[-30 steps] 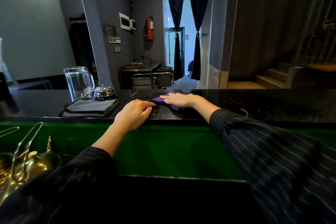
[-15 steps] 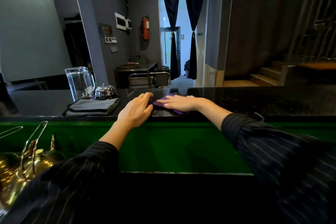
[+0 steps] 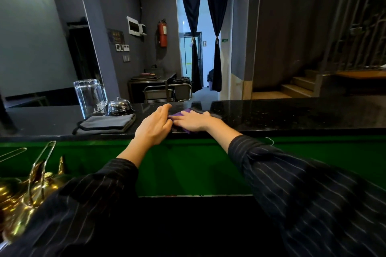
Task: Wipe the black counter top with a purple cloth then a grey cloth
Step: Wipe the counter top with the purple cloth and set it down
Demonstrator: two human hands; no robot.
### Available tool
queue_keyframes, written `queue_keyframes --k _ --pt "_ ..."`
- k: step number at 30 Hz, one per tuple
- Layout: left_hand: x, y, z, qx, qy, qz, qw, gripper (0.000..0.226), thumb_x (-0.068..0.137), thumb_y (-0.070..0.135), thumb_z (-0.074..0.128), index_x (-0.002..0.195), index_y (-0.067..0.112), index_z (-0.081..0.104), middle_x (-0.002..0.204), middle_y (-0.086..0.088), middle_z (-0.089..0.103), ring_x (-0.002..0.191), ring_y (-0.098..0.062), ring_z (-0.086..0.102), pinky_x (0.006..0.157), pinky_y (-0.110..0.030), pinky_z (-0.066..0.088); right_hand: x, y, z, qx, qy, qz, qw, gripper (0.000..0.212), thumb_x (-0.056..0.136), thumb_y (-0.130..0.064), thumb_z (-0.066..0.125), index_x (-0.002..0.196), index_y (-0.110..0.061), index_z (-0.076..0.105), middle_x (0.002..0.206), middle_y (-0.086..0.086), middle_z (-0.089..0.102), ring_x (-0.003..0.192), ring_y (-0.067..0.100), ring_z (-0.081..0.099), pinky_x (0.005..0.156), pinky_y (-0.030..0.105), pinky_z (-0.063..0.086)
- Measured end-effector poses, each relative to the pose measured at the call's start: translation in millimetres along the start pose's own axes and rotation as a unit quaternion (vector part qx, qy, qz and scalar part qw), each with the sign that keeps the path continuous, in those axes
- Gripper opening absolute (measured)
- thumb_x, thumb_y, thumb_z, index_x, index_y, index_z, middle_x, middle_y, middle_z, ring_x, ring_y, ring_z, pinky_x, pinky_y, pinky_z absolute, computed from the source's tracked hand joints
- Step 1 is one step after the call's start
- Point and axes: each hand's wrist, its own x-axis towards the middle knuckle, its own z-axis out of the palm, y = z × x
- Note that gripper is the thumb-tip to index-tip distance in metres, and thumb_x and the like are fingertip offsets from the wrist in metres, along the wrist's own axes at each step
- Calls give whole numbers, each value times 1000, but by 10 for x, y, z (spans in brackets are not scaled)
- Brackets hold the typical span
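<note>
The black speckled counter top [image 3: 292, 117] runs across the middle of the view. My right hand [image 3: 193, 120] lies flat, palm down, on the purple cloth [image 3: 179, 114], which shows only at the fingertips and below the palm. My left hand [image 3: 155, 125] rests at the counter's near edge with its fingers stretched forward, touching the right hand's fingers and the cloth's left edge. A folded grey cloth [image 3: 106, 124] lies on the counter to the left of both hands.
An upturned glass mug [image 3: 90, 98] and a chrome service bell [image 3: 119, 105] stand behind the grey cloth. Brass pots with tongs [image 3: 29, 190] sit at the lower left below the counter. A green panel [image 3: 188, 165] faces me under the counter edge.
My left hand opened from a loose fist and slid right until it met my right hand. The right hand and the purple cloth drew slightly nearer the front edge.
</note>
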Motion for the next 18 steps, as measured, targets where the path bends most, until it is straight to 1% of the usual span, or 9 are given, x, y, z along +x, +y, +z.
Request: queue_keyframes --k 2,4,6,8,10,12,13,15,18 --pt "-40 13 -6 -25 2 -3 1000 49 95 28 36 142 16 28 139 -16 47 121 -36 51 96 -44 40 -243 66 11 0 -7 -16 1000 50 99 -58 15 149 -52 9 164 -4 3 151 24 1 114 64 -1" --pt "-86 18 -27 -35 -4 1 999 52 94 42 34 141 20 30 133 -14 52 120 -33 52 97 -44 41 -495 324 3 11 2 1 1000 49 100 -56 17 149 -52 12 164 -6 4 151 21 2 115 60 -1" --pt "-109 79 -45 -17 -22 17 999 59 88 55 27 137 23 40 126 -10 55 118 -30 53 96 -44 43 -753 686 -29 44 12 51 998 49 101 -54 18 149 -50 14 164 -7 6 151 21 5 116 57 0" --pt "-124 259 -15 -1 -51 49 997 64 86 61 24 132 25 50 127 -7 55 118 -26 53 97 -45 44 -947 1066 -63 60 25 123 990 48 101 -54 17 149 -51 15 164 -6 7 151 23 6 116 58 0" --pt "-88 521 78 6 -87 91 992 69 84 65 19 130 27 54 132 -5 55 120 -24 53 98 -46 45 -1028 1323 -78 61 36 204 977 52 99 -57 15 150 -49 13 164 -3 4 151 26 4 117 59 -2" --pt "9 820 170 11 -114 102 988 69 83 67 18 130 32 55 134 -3 56 122 -25 52 98 -49 45 -1022 1373 -77 62 37 254 965 57 97 -61 12 152 -47 12 164 -1 2 151 28 1 116 59 -4" --pt "71 952 212 10 -124 100 987 66 84 66 19 129 34 55 135 -2 56 123 -26 52 98 -50 44 -1017 1335 -68 58 35 252 965 57 96 -62 12 152 -46 11 164 1 3 151 29 1 116 60 -4" --pt "207 1173 275 8 -140 92 986 59 86 62 21 126 37 56 135 -2 57 123 -28 52 98 -53 44 -1054 1274 -52 43 28 198 979 55 98 -60 14 151 -47 11 164 1 4 151 30 3 115 62 -3" --pt "374 1320 378 -15 -145 78 986 56 87 60 23 126 38 58 135 -3 58 124 -30 52 101 -52 42 -1246 1511 -58 33 25 132 990 51 100 -55 18 150 -50 12 164 -2 7 151 25 6 115 60 1"
